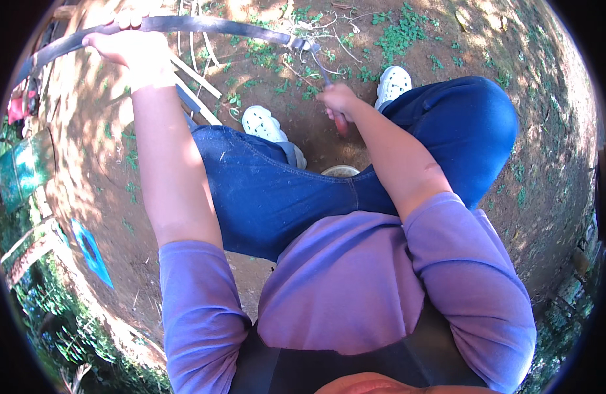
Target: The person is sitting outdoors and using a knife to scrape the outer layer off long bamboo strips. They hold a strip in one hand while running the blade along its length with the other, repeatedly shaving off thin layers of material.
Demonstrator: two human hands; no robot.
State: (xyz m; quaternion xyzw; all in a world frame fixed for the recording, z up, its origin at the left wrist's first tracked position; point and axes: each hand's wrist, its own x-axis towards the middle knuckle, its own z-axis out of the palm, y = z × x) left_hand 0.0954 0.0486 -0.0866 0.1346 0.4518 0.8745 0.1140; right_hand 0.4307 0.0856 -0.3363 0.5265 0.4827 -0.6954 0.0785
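Note:
A long dark grey-blue flat strip [211, 25] arcs across the top of the view, from the far left to the middle. My left hand [137, 52] is closed around it in the upper left, thumb below and fingers over its top. Strong sunlight washes out part of that hand. Above my feet, my right hand [340, 100] grips a tool with a red handle [342, 125] and a thin dark metal shaft [323, 68]. The shaft's far end meets or overlaps the strip's right end; its exact shape is too small to tell.
Pale thin sticks or strips [198, 82] lie beside my left forearm. My white clogs [262, 123] rest on bare soil with small green plants [401, 33]. A pale round thing [341, 171] shows between my legs. Blue [91, 253] and green [24, 171] items are at left.

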